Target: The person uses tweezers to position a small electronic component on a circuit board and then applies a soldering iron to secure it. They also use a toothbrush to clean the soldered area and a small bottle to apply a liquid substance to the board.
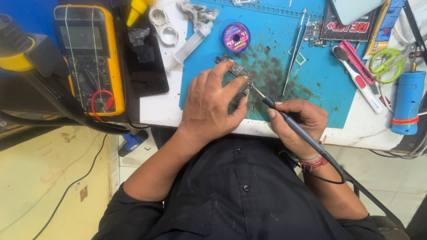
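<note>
The left hand [211, 106] lies palm-down on the stained blue rubber work mat [307, 75], its fingers curled over a small dark rectangular circuit board [231, 66]; its grip is pressed onto the board's near edge, thumb and forefinger pinching it flat against the mat. The right hand [298, 124] wraps a slim black pen-shaped soldering iron [289, 122], its grip closed around the handle like a pencil hold, the metal tip touching the board just beside the left forefinger. A black cable runs from the iron's rear end past the wrist, which wears a red thread band.

Near the board, further up the mat, sits a round purple spool of solder wick [236, 37]. A clear plastic syringe [189, 44] lies across the mat's left edge. Long metal tweezers [296, 49] rest to the right of the board. On the white desk [155, 111], a yellow multimeter [89, 58] stands well to the left, beside a black phone [146, 62]. A blue cylindrical can [407, 102] stands at the far right.
</note>
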